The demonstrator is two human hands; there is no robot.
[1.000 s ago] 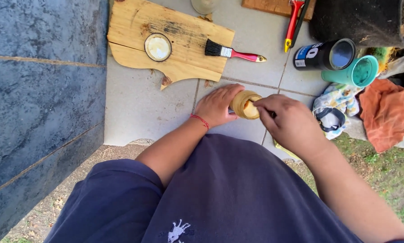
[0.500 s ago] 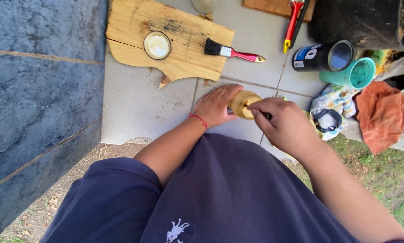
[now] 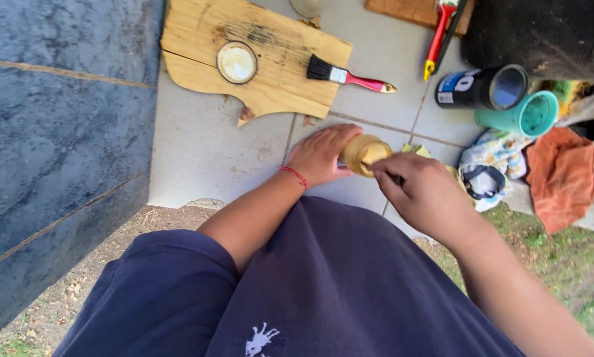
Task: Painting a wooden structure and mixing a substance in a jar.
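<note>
Your left hand [image 3: 320, 155] grips the yellow jar [image 3: 365, 153]; your right hand [image 3: 426, 195] pinches something small at its mouth, can't tell what.

— What sort of place is this?

— An outdoor work spot beside a building, like a yard or patio used for painting or finishing wood. Pale floor tiles [image 3: 204, 152] end at grass [image 3: 568, 264] and bare soil, next to a blue-grey wall [image 3: 59, 132].

— What shows the craft work?

— A raw wooden board [image 3: 264, 73] with 1 paintbrush [image 3: 350, 76] on it, 2 cans lying on their sides [image 3: 502, 99], and stained rags [image 3: 561, 175].
</note>
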